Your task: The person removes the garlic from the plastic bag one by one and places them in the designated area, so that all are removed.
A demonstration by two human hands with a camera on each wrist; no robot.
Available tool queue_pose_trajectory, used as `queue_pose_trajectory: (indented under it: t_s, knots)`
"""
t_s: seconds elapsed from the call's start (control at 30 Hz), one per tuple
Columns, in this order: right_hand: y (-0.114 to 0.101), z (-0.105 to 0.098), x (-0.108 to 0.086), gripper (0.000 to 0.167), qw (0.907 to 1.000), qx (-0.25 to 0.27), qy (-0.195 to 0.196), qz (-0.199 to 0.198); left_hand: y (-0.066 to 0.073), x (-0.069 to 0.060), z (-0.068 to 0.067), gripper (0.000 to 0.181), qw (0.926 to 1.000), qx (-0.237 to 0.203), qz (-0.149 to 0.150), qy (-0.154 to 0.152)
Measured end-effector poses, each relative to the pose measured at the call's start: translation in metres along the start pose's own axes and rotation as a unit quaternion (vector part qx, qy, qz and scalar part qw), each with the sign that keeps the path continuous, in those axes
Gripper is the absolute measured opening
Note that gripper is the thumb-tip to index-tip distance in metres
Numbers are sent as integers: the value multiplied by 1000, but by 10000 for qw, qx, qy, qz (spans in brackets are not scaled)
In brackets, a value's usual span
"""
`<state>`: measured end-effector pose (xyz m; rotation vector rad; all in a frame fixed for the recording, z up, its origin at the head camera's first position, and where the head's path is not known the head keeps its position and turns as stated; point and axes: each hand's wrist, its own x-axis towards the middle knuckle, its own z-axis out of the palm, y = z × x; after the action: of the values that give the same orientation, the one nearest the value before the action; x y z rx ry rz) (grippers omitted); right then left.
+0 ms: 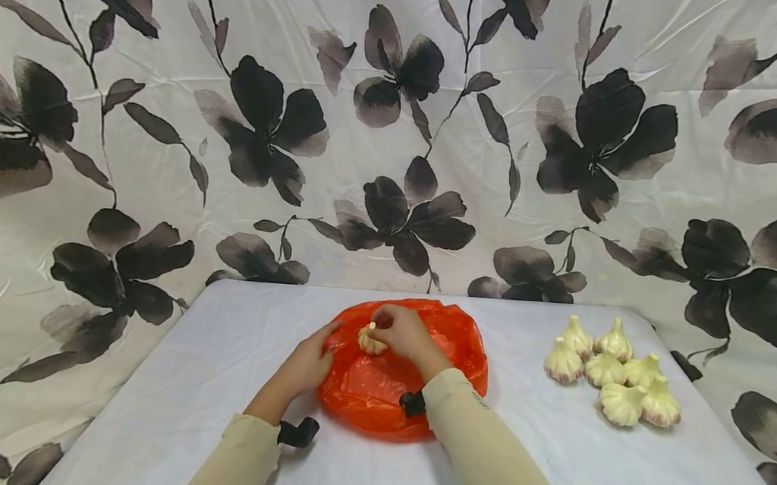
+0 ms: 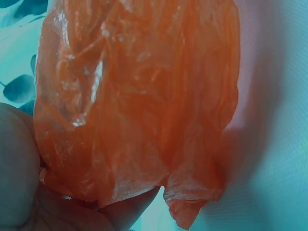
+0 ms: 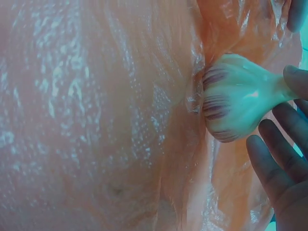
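Note:
A red plastic bag [image 1: 376, 394] lies spread open in the middle of the white table. My left hand [image 1: 306, 364] holds its left edge; in the left wrist view, fingers pass behind the crinkled plastic [image 2: 139, 96] and the thumb [image 2: 18, 163] is at the side. Over the bag, my right hand [image 1: 407, 335] pinches a garlic bulb [image 1: 371, 341] by its stem. In the right wrist view that pale bulb, streaked purple at its base [image 3: 233, 101], is close to the plastic; whether it touches cannot be told.
Several more garlic bulbs [image 1: 604, 370] stand grouped at the table's right side. A white cloth [image 1: 227, 382] covers the table. Behind it hangs a floral curtain [image 1: 382, 143]. Small black cameras [image 1: 298, 432] are worn at both wrists.

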<state>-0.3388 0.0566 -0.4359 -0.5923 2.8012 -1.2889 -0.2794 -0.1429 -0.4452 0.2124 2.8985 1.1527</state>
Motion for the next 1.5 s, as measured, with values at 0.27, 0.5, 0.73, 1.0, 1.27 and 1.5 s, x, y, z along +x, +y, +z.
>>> queue_pose_trajectory:
  t_s: [0.27, 0.5, 0.73, 1.0, 1.27, 1.5]
  knots:
    - [-5, -6, -4, 19, 9992, -344, 86, -166, -1, -1, 0, 58, 10000, -26, -1, -6]
    - [-5, -13, -7, 17, 9991, -301, 190, -235, -2, -1, -1, 59, 10000, -46, -75, -1]
    - [-4, -21, -12, 22, 9990, 12, 307, -315, -2, -1, 1, 58, 9995, -198, -247, -46]
    - [-11, -39, -20, 24, 9986, 248, 350, -319, -1, -2, -2, 58, 9998, -112, -159, -10]
    - [-17, -58, -32, 20, 9970, 290, 534, -473, -3, 0, -2, 59, 9998, -72, -179, -52]
    - [-17, -76, -45, 20, 9968, 177, 515, -590, -5, 0, -2, 60, 9998, -15, -164, -59]
